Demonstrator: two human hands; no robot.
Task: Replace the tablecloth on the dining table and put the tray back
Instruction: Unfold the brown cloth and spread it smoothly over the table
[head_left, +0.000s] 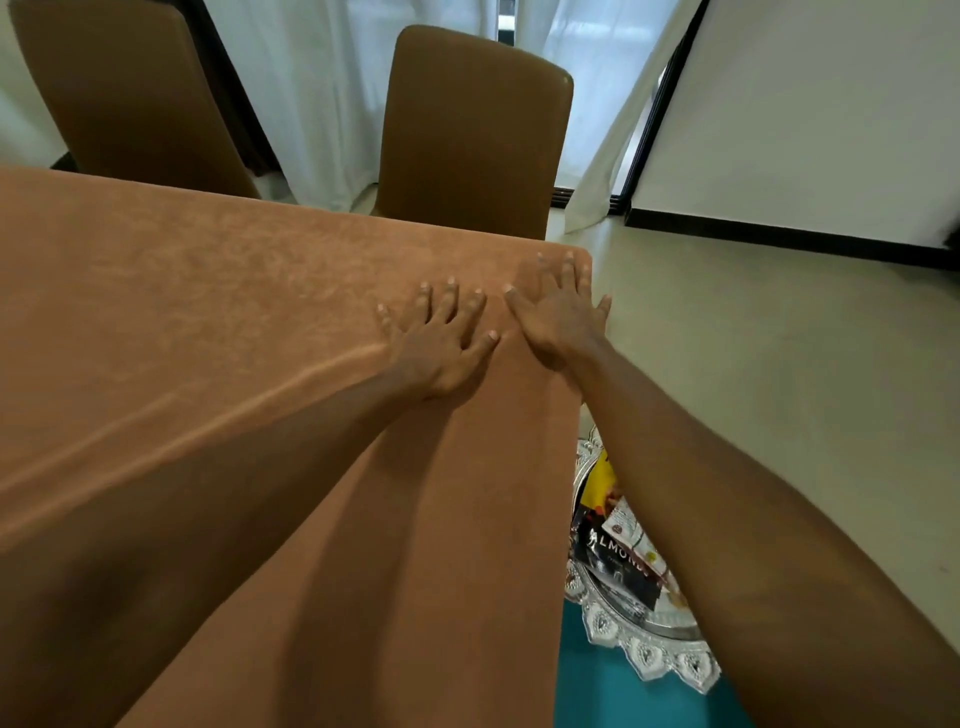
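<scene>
Left hand (441, 345) and right hand (558, 312): flat, fingers spread, grasping nothing, on velvety brown tablecloth (208, 322) near bench's far right corner. Ornate silver tray (649, 654), right, below; packets (618, 566) inside.

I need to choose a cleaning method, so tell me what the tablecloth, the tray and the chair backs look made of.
Tablecloth: brown suede-like or velvety fabric, matte, with a mottled nap and one soft fold ridge. Tray: silver metal or metallic-coated plastic, shiny, with an embossed scalloped rim. Chair backs: smooth brown leather or faux leather, slight sheen.
</scene>
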